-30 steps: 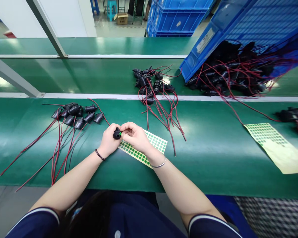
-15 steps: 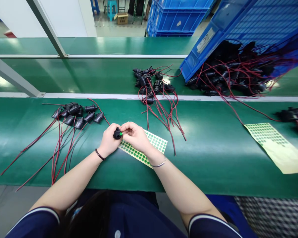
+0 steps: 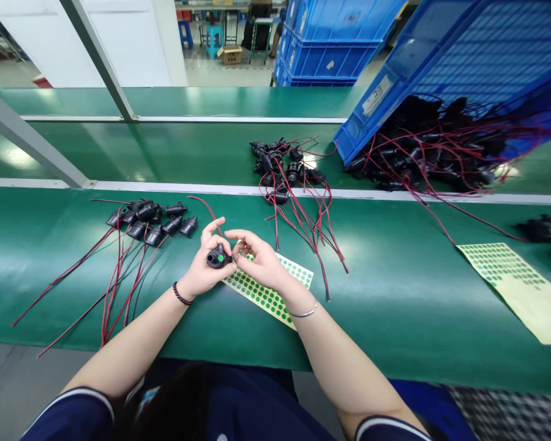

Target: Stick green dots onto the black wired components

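Note:
My left hand [image 3: 202,269] is closed around a black cylindrical part [image 3: 215,260] with a round opening at one end, its index finger raised. A green dot sticker [image 3: 221,258] sits on the part's side. My right hand [image 3: 259,263] is at the part's right end, thumb and fingers curled together; what lies between its fingertips is hidden. Under the right hand lies a sheet of green dot stickers [image 3: 275,300]. To the left, several black parts [image 3: 153,236] with red wires lie grouped on the green bench.
Another pile of black wired parts [image 3: 280,165] lies across the white strip. A tilted blue crate [image 3: 362,122] spills more parts at the right. A second sticker sheet [image 3: 523,300] lies at far right. Metal posts [image 3: 32,138] stand at left; blue crates [image 3: 330,61] are stacked behind.
The green dot, earlier at my right fingertips beside the part, is now on the part's side. The part has turned, and my left index finger has lifted. The whole view has shifted slightly downward.

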